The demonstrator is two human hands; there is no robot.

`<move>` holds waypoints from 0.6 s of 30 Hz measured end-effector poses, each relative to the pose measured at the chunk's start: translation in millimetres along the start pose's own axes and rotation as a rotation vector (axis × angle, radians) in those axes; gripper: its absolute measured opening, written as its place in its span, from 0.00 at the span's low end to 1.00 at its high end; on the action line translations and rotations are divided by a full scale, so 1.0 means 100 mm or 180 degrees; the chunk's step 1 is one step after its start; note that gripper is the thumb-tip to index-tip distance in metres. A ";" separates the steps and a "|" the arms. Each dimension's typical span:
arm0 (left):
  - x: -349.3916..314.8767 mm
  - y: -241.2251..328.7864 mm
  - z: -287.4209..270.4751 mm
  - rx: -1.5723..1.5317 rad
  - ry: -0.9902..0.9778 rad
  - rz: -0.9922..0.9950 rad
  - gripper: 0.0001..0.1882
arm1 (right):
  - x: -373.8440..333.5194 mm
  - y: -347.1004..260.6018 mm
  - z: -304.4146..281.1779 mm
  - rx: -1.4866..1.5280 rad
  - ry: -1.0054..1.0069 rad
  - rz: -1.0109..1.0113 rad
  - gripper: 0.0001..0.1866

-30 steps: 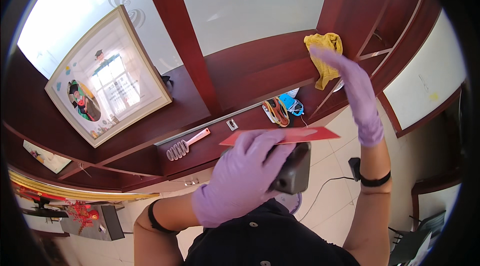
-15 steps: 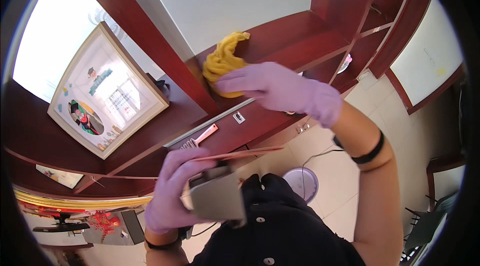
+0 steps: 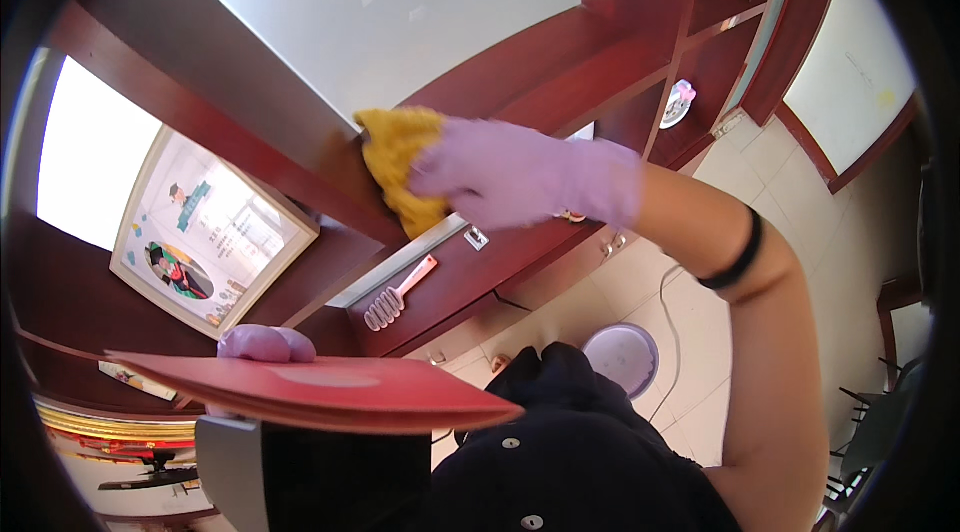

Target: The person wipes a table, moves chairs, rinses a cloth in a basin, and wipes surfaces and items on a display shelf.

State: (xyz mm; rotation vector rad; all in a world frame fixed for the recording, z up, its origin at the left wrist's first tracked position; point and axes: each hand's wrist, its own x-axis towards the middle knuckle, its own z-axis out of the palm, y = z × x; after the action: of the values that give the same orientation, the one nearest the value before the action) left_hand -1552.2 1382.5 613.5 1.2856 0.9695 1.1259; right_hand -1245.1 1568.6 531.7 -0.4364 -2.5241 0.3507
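My right hand (image 3: 505,172), in a purple rubber glove, is closed on a crumpled yellow cloth (image 3: 395,162). The cloth presses against the base of a dark red upright in the wooden cabinet, at the corner of a shelf (image 3: 560,77). Lower left, my left hand (image 3: 265,343) wears the same glove; only some bent fingers show over the edge of a flat red folder (image 3: 340,387). Beneath the folder is a grey and black boxy thing (image 3: 235,462), whose kind I cannot make out. The folder hides the rest of that hand.
A framed picture (image 3: 215,232) leans in the left compartment. On the ledge lies a pink-handled brush (image 3: 405,292), near a small metal lock plate (image 3: 476,238). A purple-rimmed basin (image 3: 625,357) and a cable (image 3: 668,332) are on the tiled floor. Chairs (image 3: 855,442) stand lower right.
My right hand has moved left with the cloth, from the shelf to the upright, and its grip has closed. The folder and boxy thing have come lower, left and nearer in my left hand.
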 end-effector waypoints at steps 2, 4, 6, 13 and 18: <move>0.17 0.05 0.05 0.0049 -0.0018 0.0089 0.15 | -0.44 -0.02 -0.38 -0.0042 -0.0078 0.0326 0.20; 0.28 0.12 0.30 0.0372 0.0204 0.0192 0.16 | -0.61 0.08 -0.72 -0.0319 0.0043 0.1115 0.11; 0.35 0.36 0.68 0.0871 0.0470 0.0095 0.19 | -0.53 0.17 -0.82 -0.1622 0.0107 0.1287 0.11; 1.35 0.33 2.09 0.2932 0.0810 0.2660 0.35 | -0.12 0.14 -0.13 -0.0463 0.1359 0.0755 0.19; 1.91 0.20 2.07 0.3474 0.0705 0.1878 0.32 | -0.93 0.54 -0.72 -0.2601 0.0554 0.1887 0.29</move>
State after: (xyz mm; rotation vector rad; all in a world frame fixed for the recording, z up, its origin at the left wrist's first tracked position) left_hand -1312.2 1524.2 660.1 2.4772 1.5180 1.2126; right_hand -1118.6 1593.8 528.1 -1.4569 -2.2172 -0.5235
